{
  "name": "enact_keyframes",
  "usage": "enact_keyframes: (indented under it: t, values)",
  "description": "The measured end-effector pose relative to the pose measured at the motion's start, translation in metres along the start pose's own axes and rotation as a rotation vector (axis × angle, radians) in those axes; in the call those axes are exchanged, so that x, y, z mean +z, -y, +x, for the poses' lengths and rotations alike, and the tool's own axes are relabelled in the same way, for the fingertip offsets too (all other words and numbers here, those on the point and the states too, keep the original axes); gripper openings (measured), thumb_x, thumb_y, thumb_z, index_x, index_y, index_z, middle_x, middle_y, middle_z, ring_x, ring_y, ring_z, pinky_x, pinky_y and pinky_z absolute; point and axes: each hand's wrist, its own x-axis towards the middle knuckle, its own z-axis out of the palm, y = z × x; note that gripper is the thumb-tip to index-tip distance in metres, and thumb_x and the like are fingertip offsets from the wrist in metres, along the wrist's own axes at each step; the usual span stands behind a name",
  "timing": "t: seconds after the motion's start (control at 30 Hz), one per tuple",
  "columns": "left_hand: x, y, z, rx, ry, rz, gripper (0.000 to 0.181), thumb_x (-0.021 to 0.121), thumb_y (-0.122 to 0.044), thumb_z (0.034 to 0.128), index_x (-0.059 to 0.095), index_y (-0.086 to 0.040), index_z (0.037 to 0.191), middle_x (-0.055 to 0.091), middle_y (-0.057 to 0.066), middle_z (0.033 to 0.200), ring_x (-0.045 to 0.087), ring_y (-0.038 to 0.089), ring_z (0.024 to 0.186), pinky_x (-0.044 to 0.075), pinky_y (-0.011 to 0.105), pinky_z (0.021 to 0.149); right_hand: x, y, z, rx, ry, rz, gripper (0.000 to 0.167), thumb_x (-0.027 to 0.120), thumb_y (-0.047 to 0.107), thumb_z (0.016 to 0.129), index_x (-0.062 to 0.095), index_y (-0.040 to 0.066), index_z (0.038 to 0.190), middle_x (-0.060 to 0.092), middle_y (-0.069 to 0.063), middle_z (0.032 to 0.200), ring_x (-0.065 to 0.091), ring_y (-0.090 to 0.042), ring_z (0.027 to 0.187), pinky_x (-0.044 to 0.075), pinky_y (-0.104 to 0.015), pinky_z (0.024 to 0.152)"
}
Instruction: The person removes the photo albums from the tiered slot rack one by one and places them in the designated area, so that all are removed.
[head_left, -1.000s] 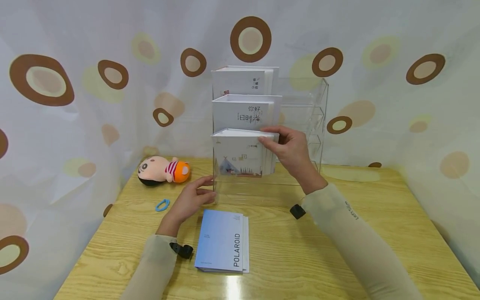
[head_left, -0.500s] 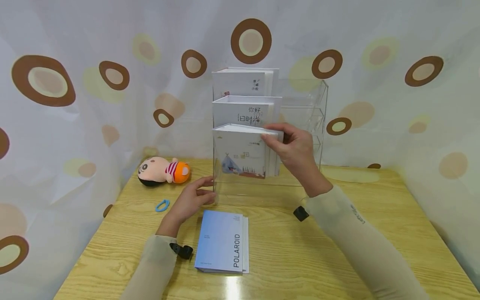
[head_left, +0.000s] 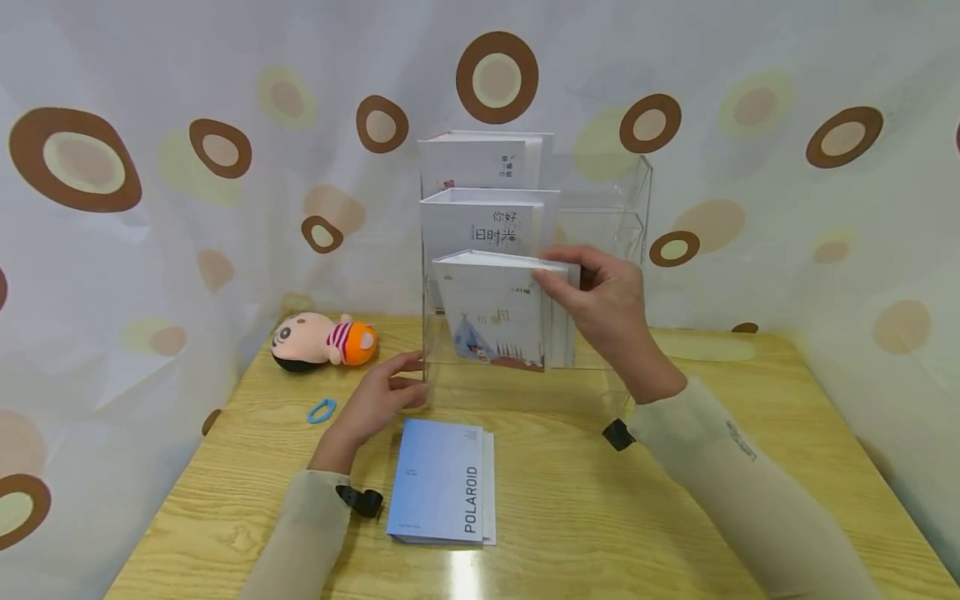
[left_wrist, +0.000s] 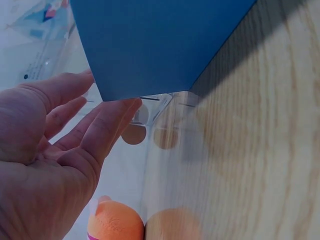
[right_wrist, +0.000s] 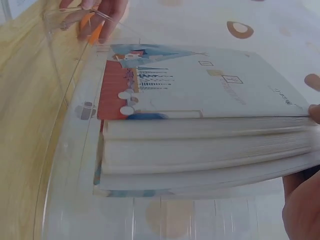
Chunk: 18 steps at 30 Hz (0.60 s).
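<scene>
My right hand (head_left: 603, 304) pinches a white photo album (head_left: 498, 312) with a tent drawing by its top right corner. The album leans at a tilt in front of the lowest visible tier of a clear acrylic rack (head_left: 525, 387). In the right wrist view the album's thick page edges (right_wrist: 200, 147) show, with the fingers at its upper end. My left hand (head_left: 378, 398) rests its fairly straight fingertips against the rack's lower left side. In the left wrist view a blue album (left_wrist: 155, 45) covers part of that contact.
Two more white albums stand in the rack: a middle one (head_left: 457, 221) and a rear one (head_left: 468, 160). A blue POLAROID album (head_left: 435, 483) lies on the wooden table (head_left: 570, 517). A plush doll (head_left: 322, 342) and a blue ring-shaped band (head_left: 322, 411) lie left. Patterned cloth hangs behind.
My right hand has moved right, drawing the white tent album rightward and tilting it away from the rack's left side. The left hand stays at the rack.
</scene>
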Motion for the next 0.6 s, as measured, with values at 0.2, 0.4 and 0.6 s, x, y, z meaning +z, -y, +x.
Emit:
enact_keyframes:
  t: [0.2, 0.4, 0.6]
  values:
    - [0.000, 0.000, 0.000, -0.002, -0.002, 0.010, 0.064, 0.067, -0.005, 0.1116, 0.043, -0.005, 0.171, 0.051, 0.027, 0.167, 0.066, 0.046, 0.141, 0.067, 0.045, 0.108, -0.003, 0.006, -0.012, 0.056, 0.050, -0.016, 0.020, 0.087, 0.009, 0.097, 0.086, 0.000, 0.115, 0.084, -0.022, 0.106, 0.075, -0.001, 0.077, 0.062, -0.015, 0.067]
    - [0.000, -0.001, 0.000, -0.001, -0.005, 0.006, 0.064, 0.066, -0.005, 0.1117, 0.042, -0.004, 0.171, 0.050, 0.028, 0.167, 0.065, 0.047, 0.142, 0.066, 0.048, 0.109, -0.007, 0.007, -0.028, 0.132, 0.103, -0.042, 0.021, 0.087, 0.012, 0.098, 0.086, 0.002, 0.117, 0.084, -0.025, 0.107, 0.076, 0.000, 0.077, 0.064, -0.017, 0.067]
    - [0.001, -0.002, 0.000, -0.033, -0.007, 0.008, 0.065, 0.066, -0.007, 0.1125, 0.041, -0.006, 0.172, 0.050, 0.026, 0.169, 0.065, 0.044, 0.143, 0.066, 0.046, 0.110, -0.014, -0.001, -0.044, 0.172, 0.137, -0.112, 0.021, 0.087, 0.014, 0.098, 0.087, 0.003, 0.117, 0.085, -0.023, 0.104, 0.074, 0.000, 0.074, 0.061, -0.018, 0.062]
